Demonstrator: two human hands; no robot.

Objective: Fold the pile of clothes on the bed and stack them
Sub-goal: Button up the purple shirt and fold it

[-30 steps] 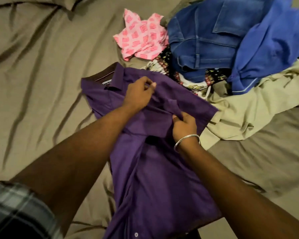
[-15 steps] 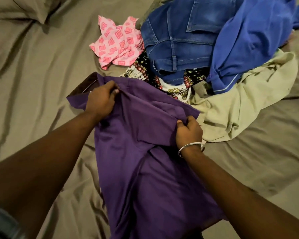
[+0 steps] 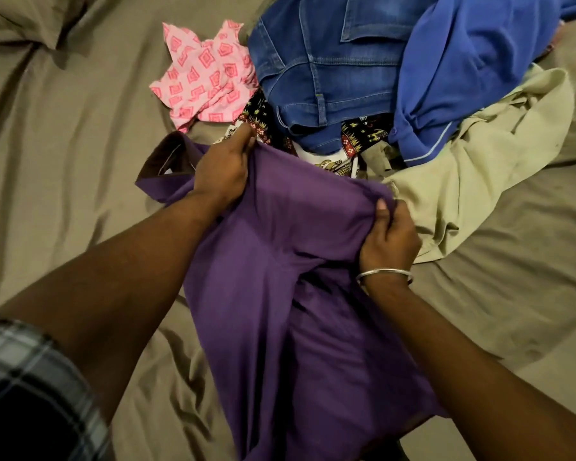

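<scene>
We are looking down at a bed covered by a wrinkled olive-brown sheet (image 3: 64, 181), and both our arms reach forward over a purple shirt (image 3: 280, 294) that lies lengthwise in front of us, its lower part running toward the bottom edge of the view. Our left hand (image 3: 222, 168) has its fingers curled over the shirt's upper edge just beside the brown-lined collar (image 3: 167, 154), gripping a fold of the cloth. Our right hand (image 3: 391, 237), with a thin silver bangle (image 3: 384, 274) on the wrist, pinches the opposite side of the same upper section between thumb and curled fingers, so the fabric is drawn taut between the two hands. The rest of the clothes sit in a loose pile beyond the shirt: a pink patterned garment (image 3: 207, 78) to the left, blue jeans (image 3: 326, 71) on top in the middle, a bright blue garment (image 3: 473, 68) draped over the jeans' right side, a black printed cloth (image 3: 359, 134) showing from under the jeans, and a pale khaki garment (image 3: 473, 174) spread beneath them toward the right, its edge touching the purple shirt near our right hand. At the lower left corner we see a plaid sleeve (image 3: 30, 377) on our left arm. A pillow (image 3: 24, 18) in the same olive-brown fabric lies at the upper left corner.
</scene>
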